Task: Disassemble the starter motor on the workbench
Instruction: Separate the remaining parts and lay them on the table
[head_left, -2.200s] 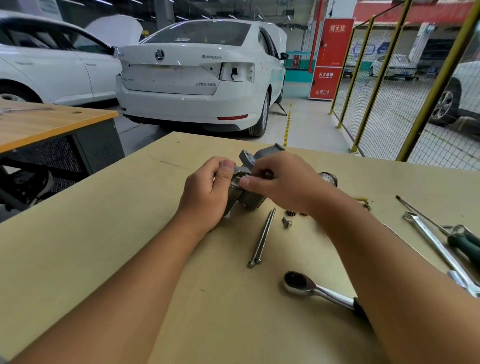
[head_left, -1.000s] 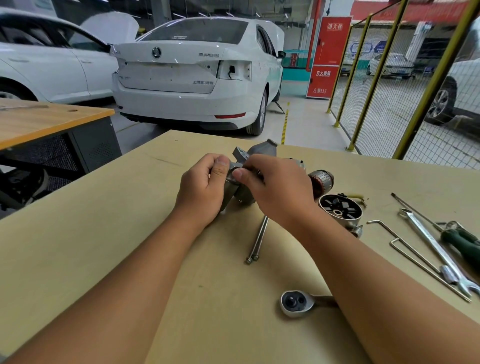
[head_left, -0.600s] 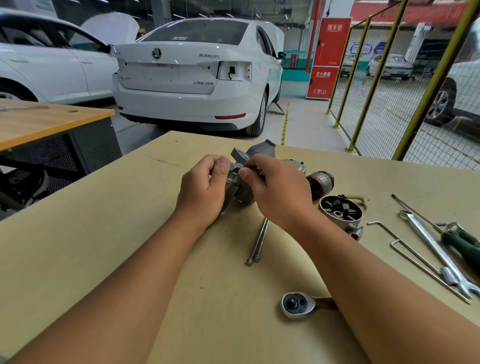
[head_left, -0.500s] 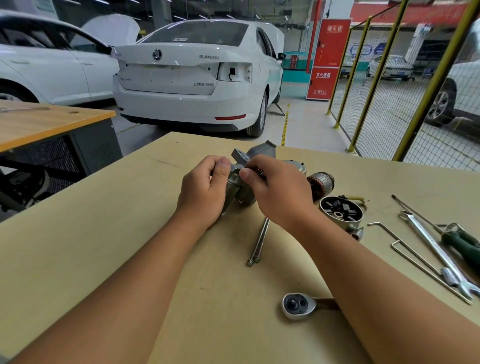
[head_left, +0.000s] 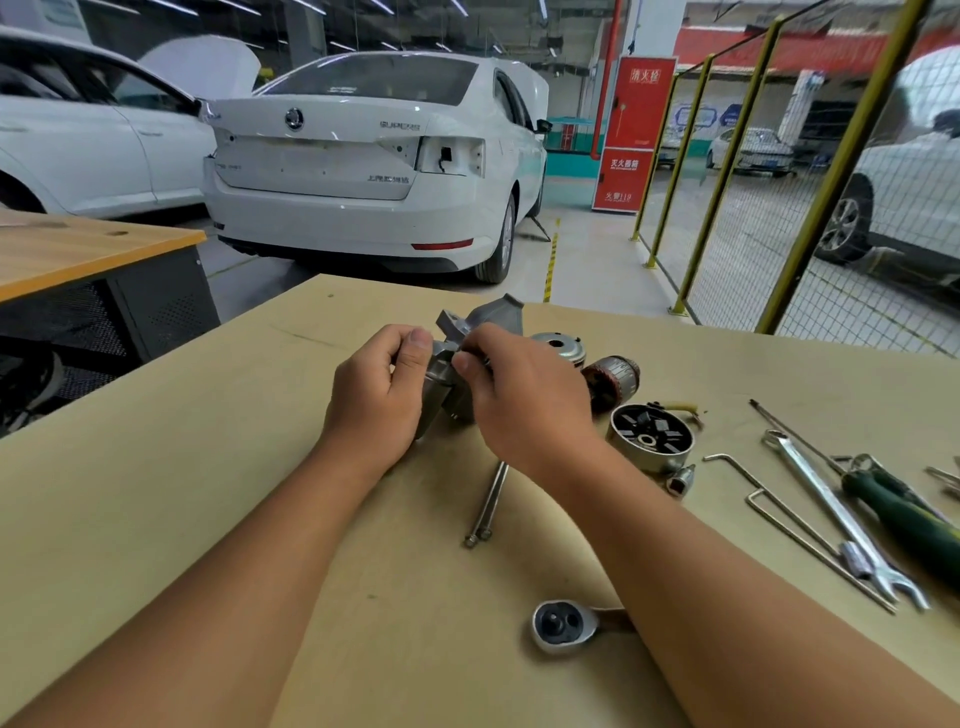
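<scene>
The grey cast starter motor housing (head_left: 493, 318) stands on the workbench (head_left: 156, 493), mostly hidden behind both hands. My left hand (head_left: 376, 395) grips its left side, thumb on top. My right hand (head_left: 524, 395) pinches a small part at the housing's top with thumb and fingers. To the right lie removed parts: a round metal end cap (head_left: 558, 347), the copper-wound armature (head_left: 610, 382) and the brush holder cup (head_left: 652, 436). Two long through bolts (head_left: 488, 506) lie just below my right wrist.
A ratchet head (head_left: 558, 623) lies near the front, partly under my right forearm. A small socket (head_left: 680, 479), a bent wire rod (head_left: 779, 519), a spanner (head_left: 841, 514) and a green-handled screwdriver (head_left: 904, 514) lie at right. White cars and a yellow mesh fence stand beyond.
The view has shifted so the end cap, armature and brush holder show at right. Both hands stay on the housing, with the right fingers shifting slightly at its top.
</scene>
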